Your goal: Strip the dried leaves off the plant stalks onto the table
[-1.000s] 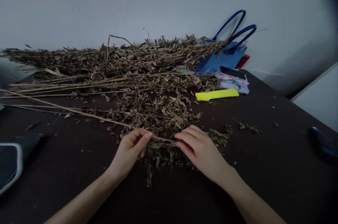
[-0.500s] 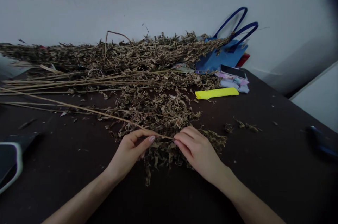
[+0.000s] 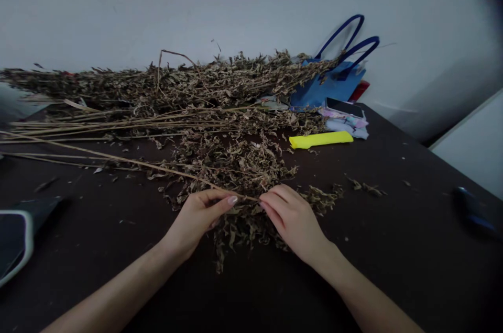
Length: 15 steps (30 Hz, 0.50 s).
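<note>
Pinching a stem [image 3: 165, 168] in your left hand [image 3: 196, 220] and right hand [image 3: 296, 220], fingers [image 3: 275, 199] of both closed on it. Stem long, thin, tan, dry-looking, bare along the left; slants down across curled brown leaves [image 3: 251, 163] heaped on the bench [image 3: 118, 249].

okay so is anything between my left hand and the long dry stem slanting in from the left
Nothing visible: your left hand pinches the stem directly. Your right hand has its fingertips at the stem's end. The dried leaves show below the hands, not between.
</note>
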Available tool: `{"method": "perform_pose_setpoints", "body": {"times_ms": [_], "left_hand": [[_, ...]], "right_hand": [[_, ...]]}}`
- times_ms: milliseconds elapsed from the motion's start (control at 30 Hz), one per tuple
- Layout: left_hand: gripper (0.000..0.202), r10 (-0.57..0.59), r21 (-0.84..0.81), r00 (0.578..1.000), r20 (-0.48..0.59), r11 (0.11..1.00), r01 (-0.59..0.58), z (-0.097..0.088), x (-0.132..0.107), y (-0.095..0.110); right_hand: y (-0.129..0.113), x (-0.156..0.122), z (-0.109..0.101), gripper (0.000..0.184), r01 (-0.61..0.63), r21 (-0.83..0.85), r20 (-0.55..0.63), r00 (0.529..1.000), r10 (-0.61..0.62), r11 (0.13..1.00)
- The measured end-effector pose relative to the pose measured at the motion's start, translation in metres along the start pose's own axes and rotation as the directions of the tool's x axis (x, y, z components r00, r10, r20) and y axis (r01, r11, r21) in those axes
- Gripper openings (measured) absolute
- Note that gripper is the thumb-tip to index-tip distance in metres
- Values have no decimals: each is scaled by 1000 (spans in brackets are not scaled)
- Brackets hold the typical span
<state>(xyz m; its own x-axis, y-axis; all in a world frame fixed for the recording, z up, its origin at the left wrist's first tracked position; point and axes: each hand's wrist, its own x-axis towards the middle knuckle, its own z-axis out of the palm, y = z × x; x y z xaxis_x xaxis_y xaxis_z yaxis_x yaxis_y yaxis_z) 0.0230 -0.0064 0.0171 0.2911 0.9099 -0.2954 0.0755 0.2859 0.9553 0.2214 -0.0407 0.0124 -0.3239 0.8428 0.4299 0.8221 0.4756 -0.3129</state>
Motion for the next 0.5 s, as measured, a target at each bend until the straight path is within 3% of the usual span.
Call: {"method": "perform_pose_setpoints", "body": {"times_ms": [300, 500], "left_hand": [[31, 64, 94, 997, -33, 994, -61, 9, 9, 1], [24, 100, -55, 995, -28, 993, -101, 1, 8, -4]], "right_hand": [[1, 0, 0, 20, 4, -43, -12, 1000, -5, 999], [2, 1, 3, 20, 17, -68, 18, 1000, -16, 998]]}}
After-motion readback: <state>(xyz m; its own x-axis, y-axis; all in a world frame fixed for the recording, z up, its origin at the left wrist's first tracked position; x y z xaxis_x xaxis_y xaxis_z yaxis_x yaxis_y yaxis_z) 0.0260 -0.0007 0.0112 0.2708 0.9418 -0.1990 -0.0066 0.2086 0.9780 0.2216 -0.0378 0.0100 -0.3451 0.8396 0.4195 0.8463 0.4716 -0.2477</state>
